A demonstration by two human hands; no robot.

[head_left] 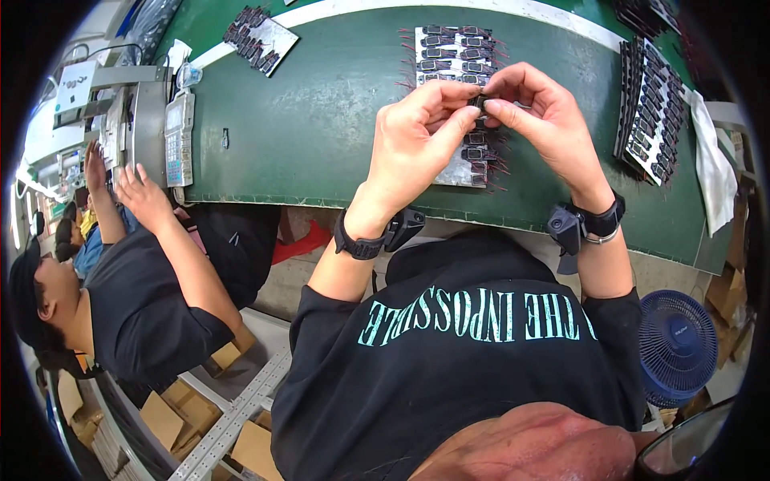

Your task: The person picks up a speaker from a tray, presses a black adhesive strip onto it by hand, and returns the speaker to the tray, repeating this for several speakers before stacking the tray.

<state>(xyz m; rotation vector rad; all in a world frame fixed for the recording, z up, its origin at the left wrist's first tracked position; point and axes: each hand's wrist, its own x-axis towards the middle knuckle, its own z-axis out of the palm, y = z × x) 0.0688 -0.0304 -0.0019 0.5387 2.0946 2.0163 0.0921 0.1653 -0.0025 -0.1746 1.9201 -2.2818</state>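
Observation:
My left hand and my right hand meet over the middle of the green table, thumbs and forefingers pinched together. Between their fingertips is a small black part, mostly covered by the fingers. Beneath them lies a white board with rows of small black rectangular parts that have thin red and dark wires. My hands hide the middle of this board. Each wrist wears a black strap with a small black device.
A stack of loaded boards stands at the right beside a white cloth. Another board lies far left. One loose part sits near a keypad device. A co-worker is on the left, a blue fan lower right.

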